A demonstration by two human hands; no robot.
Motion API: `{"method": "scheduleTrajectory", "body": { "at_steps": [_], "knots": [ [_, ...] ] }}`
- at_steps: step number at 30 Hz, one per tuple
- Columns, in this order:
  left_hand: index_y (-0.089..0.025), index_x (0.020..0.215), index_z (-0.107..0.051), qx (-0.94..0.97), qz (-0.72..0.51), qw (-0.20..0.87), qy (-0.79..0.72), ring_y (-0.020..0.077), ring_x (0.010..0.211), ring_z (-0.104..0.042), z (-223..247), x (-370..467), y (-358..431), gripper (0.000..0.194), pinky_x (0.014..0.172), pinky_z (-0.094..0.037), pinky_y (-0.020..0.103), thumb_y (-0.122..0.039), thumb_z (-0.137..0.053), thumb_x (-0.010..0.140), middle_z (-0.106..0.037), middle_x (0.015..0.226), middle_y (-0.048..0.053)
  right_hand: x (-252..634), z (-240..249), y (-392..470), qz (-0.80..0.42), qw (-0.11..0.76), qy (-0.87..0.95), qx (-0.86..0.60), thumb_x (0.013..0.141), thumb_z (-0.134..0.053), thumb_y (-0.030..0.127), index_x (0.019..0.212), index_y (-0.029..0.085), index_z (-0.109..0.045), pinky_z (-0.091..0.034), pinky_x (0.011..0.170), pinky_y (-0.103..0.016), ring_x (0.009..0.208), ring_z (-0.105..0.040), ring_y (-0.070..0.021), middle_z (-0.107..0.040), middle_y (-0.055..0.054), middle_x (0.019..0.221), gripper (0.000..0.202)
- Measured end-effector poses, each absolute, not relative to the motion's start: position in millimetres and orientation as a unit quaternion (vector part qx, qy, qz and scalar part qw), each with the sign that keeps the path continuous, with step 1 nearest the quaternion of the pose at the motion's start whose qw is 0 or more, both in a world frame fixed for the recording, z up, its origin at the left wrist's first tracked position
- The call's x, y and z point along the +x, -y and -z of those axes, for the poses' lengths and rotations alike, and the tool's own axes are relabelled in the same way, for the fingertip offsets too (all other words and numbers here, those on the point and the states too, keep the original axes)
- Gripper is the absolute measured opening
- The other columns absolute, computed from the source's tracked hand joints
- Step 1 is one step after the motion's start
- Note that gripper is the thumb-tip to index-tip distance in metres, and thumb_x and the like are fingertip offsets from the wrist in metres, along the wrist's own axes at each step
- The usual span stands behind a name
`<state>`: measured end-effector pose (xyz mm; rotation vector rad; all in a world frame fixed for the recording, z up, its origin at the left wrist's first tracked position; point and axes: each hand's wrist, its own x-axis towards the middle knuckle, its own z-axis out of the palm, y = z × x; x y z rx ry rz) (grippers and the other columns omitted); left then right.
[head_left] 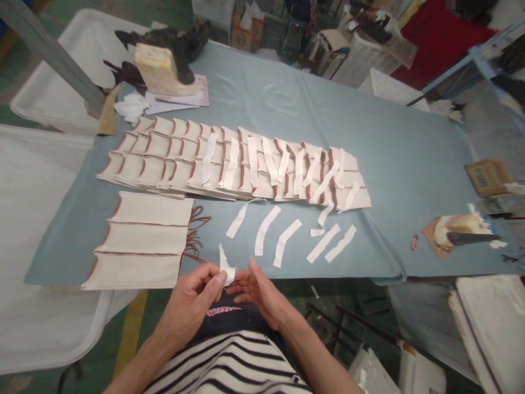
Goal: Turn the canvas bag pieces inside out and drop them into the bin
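table cover point(394, 158): smooth | strips point(267, 230): matt, papery | panels point(143, 239): matt, cloth-like

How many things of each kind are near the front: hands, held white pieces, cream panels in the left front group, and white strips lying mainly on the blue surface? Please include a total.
Left hand and right hand: 2
Held white piece: 1
Cream panels: 3
White strips: 6
Total: 12

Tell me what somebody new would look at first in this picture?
Probably the long overlapping rows of flat, cream, fabric-looking pieces with brown edges, spread across the blue-grey tabletop. Next, perhaps, the thin white strips scattered on and in front of them. Nearest, the left hand pinches a small ragged white scrap, the right hand beside it.
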<state>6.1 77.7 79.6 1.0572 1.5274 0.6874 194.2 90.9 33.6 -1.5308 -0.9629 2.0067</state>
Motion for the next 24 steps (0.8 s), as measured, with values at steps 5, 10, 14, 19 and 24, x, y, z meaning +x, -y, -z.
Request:
{"method": "scheduleTrajectory", "body": {
  "at_steps": [5, 10, 14, 19, 24],
  "knots": [
    [-0.023, 0.073, -0.067, 0.466, -0.276, 0.554, -0.633, 0.0171, 0.062, -0.054, -76, -18, -59, 0.04, 0.06, -0.046, 0.025, -0.055, -0.055, 0.094, -0.06, 0.066, -0.002, 126, -32, -90, -0.784, 0.289, 0.211, -0.507, 0.076, -0.076, 0.097, 0.092, 0.02, -0.076, -0.06, 0.07, -0.034, 0.072, -0.073, -0.022, -0.08, -0.009, 0.083, 0.079],
    [-0.024, 0.066, -0.056, 0.494, -0.244, 0.538, -0.638, 0.0153, 0.055, -0.045, -62, -48, -35, 0.04, 0.056, -0.034, 0.026, -0.051, -0.056, 0.096, -0.047, 0.058, -0.006, 99, -48, -102, -0.715, 0.388, 0.226, -0.537, 0.077, -0.085, 0.091, 0.097, 0.02, -0.078, -0.054, 0.062, -0.025, 0.066, -0.067, -0.0152, -0.079, -0.003, 0.078, 0.074],
    [-0.025, 0.066, -0.052, 0.522, -0.237, 0.531, -0.624, 0.0156, 0.055, -0.047, -48, -64, -18, 0.044, 0.056, -0.034, 0.027, -0.051, -0.054, 0.1, -0.049, 0.058, -0.006, 85, -70, -103, -0.687, 0.41, 0.289, -0.525, 0.081, -0.081, 0.092, 0.097, 0.017, -0.08, -0.053, 0.056, -0.024, 0.056, -0.063, -0.0132, -0.076, -0.002, 0.069, 0.077],
    [-0.024, 0.065, -0.052, 0.552, -0.244, 0.526, -0.599, 0.0165, 0.057, -0.055, -33, -68, -4, 0.047, 0.058, -0.038, 0.027, -0.051, -0.053, 0.104, -0.057, 0.06, -0.003, 74, -90, -96, -0.664, 0.43, 0.327, -0.516, 0.088, -0.074, 0.092, 0.099, 0.016, -0.079, -0.053, 0.054, -0.023, 0.052, -0.06, -0.011, -0.076, -0.003, 0.067, 0.077],
    [-0.022, 0.07, -0.064, 0.553, -0.26, 0.522, -0.595, 0.0178, 0.06, -0.063, -25, -57, 3, 0.045, 0.06, -0.043, 0.026, -0.047, -0.054, 0.107, -0.068, 0.065, 0.0, 81, -100, -95, -0.669, 0.429, 0.369, -0.482, 0.096, -0.072, 0.086, 0.1, 0.017, -0.079, -0.051, 0.049, -0.022, 0.048, -0.057, -0.0108, -0.074, -0.002, 0.062, 0.07]
  ]
}}
